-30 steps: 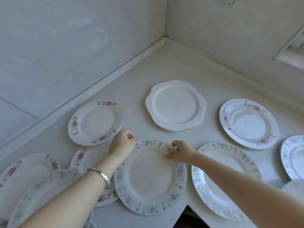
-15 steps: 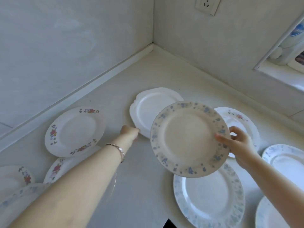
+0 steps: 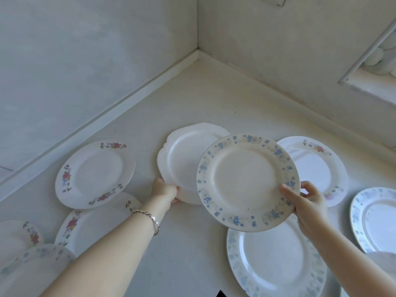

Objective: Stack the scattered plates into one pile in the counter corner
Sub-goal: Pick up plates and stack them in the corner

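The blue-flowered plate (image 3: 248,182) is off the surface, held tilted in the air by the right hand (image 3: 308,205), which pinches its near right rim with the thumb on the upper face and the fingers underneath. It hangs in front of the plain white plate (image 3: 182,161), which lies flat toward the middle of the surface (image 3: 192,103), well short of the far corner. The left hand (image 3: 164,190) is closed around that white plate's near edge, fingers curled under the rim.

These plates look like glazed china: stiff, fairly heavy for a one-handed pinch, smooth enough to slide between fingers, and likely to chip or crack if knocked together or dropped. The rim is the sensible place to hold each one, thumb on top and fingers beneath; a plate lying flat probably needs its edge tipped up before fingers can get under it. Setting one onto another wants a gentle, level lowering.

Nothing lies in any plate; all show bare faces. Around them, a red-flowered plate (image 3: 95,173) sits nearer the left wall, with more red-flowered plates overlapping toward the near left edge. Another red-flowered plate (image 3: 317,161) lies behind the held one, a large blue-rimmed plate (image 3: 276,262) rests below it near the front edge, and one more blue plate (image 3: 375,217) sits at the right edge. No pile stands in the far corner yet.
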Action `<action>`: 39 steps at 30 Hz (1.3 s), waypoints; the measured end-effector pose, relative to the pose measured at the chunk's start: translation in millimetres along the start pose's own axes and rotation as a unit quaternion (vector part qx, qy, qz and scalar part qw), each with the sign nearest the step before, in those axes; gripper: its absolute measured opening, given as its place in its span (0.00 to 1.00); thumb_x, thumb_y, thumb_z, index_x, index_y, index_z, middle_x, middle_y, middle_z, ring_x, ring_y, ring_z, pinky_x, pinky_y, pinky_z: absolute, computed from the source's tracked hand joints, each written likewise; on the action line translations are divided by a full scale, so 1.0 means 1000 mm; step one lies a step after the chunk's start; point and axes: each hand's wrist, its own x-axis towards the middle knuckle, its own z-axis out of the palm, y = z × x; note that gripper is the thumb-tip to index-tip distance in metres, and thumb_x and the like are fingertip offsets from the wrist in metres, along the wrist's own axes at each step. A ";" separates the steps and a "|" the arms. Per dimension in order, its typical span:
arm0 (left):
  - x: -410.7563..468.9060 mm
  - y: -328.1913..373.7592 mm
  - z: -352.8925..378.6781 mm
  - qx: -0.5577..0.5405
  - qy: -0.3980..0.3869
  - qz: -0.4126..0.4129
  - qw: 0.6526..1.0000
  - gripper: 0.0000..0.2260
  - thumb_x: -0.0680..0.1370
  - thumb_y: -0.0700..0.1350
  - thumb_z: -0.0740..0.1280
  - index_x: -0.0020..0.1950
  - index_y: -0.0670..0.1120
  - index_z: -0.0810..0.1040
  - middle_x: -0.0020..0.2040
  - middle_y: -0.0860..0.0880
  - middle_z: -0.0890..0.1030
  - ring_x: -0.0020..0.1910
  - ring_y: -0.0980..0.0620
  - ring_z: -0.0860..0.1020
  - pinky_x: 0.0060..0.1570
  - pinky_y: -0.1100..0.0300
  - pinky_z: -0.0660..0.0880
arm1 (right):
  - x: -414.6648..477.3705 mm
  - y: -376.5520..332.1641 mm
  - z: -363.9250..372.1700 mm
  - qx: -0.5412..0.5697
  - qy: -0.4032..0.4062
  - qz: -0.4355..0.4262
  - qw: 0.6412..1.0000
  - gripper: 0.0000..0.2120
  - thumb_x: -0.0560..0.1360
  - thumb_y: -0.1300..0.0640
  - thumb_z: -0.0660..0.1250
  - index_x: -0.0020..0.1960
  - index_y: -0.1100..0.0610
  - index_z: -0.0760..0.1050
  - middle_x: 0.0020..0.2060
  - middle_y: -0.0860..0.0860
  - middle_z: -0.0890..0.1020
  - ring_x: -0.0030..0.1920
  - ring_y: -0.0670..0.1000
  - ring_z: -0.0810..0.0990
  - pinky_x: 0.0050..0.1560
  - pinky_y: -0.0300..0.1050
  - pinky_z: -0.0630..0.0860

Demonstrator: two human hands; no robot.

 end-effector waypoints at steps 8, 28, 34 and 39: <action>-0.020 -0.044 -0.037 0.105 0.003 0.001 0.995 0.19 0.71 0.36 0.68 0.59 0.42 0.66 0.53 0.43 0.74 0.55 0.40 0.76 0.49 0.42 0.80 | -0.008 0.043 0.056 -0.002 -0.018 0.055 0.998 0.12 0.72 0.65 0.69 0.36 0.58 0.67 0.21 0.48 0.81 0.21 0.44 0.78 0.24 0.37 0.76; -0.049 -0.056 -0.048 0.116 -0.007 0.140 0.983 0.29 0.76 0.36 0.63 0.73 0.54 0.60 0.65 0.51 0.72 0.64 0.48 0.70 0.63 0.52 0.70 | 0.020 0.047 0.110 -0.495 -0.096 0.085 0.859 0.18 0.74 0.45 0.61 0.38 0.60 0.71 0.25 0.53 0.78 0.20 0.48 0.76 0.26 0.39 0.76; -0.048 -0.055 -0.044 0.118 -0.001 0.133 0.984 0.29 0.76 0.35 0.64 0.73 0.54 0.61 0.67 0.48 0.72 0.64 0.46 0.71 0.62 0.51 0.71 | 0.027 0.039 0.108 -0.606 -0.114 0.008 0.787 0.22 0.71 0.37 0.63 0.41 0.58 0.71 0.36 0.52 0.78 0.35 0.54 0.78 0.29 0.41 0.72; -0.042 -0.058 -0.040 0.116 0.022 0.129 0.985 0.28 0.75 0.34 0.61 0.72 0.55 0.63 0.65 0.49 0.74 0.64 0.45 0.72 0.62 0.50 0.72 | 0.022 0.034 0.088 -0.625 -0.117 -0.030 0.771 0.22 0.74 0.39 0.60 0.32 0.56 0.65 0.31 0.50 0.73 0.31 0.52 0.73 0.26 0.40 0.65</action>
